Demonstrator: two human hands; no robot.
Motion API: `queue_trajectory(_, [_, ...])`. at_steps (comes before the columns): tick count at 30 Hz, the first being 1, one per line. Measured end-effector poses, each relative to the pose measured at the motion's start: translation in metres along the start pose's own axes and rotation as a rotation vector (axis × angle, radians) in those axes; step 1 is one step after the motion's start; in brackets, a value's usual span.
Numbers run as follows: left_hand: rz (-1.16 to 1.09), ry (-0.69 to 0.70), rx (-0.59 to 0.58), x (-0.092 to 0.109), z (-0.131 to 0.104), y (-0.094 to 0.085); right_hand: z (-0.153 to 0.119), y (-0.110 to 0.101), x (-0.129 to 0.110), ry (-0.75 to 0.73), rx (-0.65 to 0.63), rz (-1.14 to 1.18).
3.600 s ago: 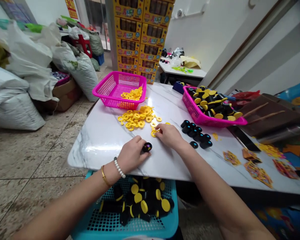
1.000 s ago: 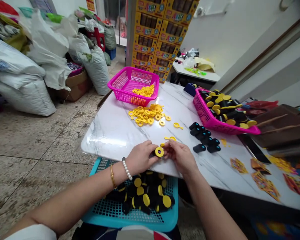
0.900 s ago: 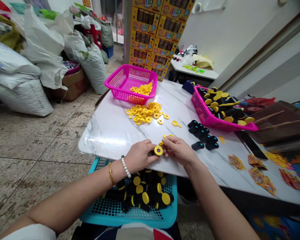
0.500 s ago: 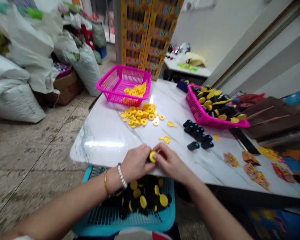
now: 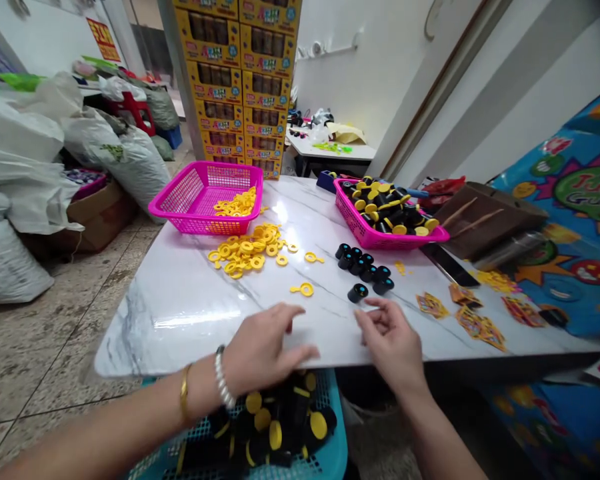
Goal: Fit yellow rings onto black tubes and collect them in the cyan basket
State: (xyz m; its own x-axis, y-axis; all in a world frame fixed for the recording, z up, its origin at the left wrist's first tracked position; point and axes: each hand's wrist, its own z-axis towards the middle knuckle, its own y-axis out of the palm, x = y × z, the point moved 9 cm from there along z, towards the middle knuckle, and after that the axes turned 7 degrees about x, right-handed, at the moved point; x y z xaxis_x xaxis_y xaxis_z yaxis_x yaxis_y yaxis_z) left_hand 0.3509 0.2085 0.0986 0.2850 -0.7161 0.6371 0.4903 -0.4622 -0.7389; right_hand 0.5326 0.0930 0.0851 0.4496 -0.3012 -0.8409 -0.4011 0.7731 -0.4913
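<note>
My left hand (image 5: 267,347), with a pearl bracelet and a gold bangle at the wrist, hovers over the table's front edge. Its thumb and fingers are apart and hold nothing. My right hand (image 5: 393,340) is just in front of the nearest black cylinder (image 5: 357,293), fingers loosely bent and apart, nothing visible in them. More black cylinders (image 5: 364,267) with blue dots stand grouped behind it. A yellow ring with a short stem (image 5: 306,289) lies between the hands, farther back. Below the left hand, a turquoise basket (image 5: 334,460) holds black pieces with yellow discs (image 5: 275,435).
On the white marbled table (image 5: 180,333) are a pink basket (image 5: 205,227) of yellow rings, a ring pile (image 5: 247,248) and another pink basket (image 5: 353,223) full of black-and-yellow pieces. A phone (image 5: 450,265) and printed wrappers (image 5: 480,327) lie right. Stacked yellow boxes (image 5: 265,80) rise behind.
The black piece with the yellow disc has left my hands. My hands have parted, the right one moving rightward to the black cylinders. The view has turned to the right.
</note>
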Motion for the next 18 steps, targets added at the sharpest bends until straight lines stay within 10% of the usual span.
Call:
queue_trajectory(3, [0.209, -0.029, 0.081, -0.025, 0.052, 0.001, 0.037, -0.011, 0.022, 0.051, 0.092, -0.169])
queue_trajectory(7, [0.31, -0.046, 0.069, -0.048, 0.084, 0.015, 0.052, 0.018, 0.02, -0.03, -0.111, -0.293])
queue_trajectory(14, [0.151, -0.068, 0.264, -0.036, 0.056, -0.037, 0.032, 0.082, -0.029, -0.271, -0.349, -0.3])
queue_trajectory(18, [0.08, -0.148, 0.383, -0.024, 0.026, -0.07, 0.01, 0.081, -0.058, -0.431, -0.325, -0.301])
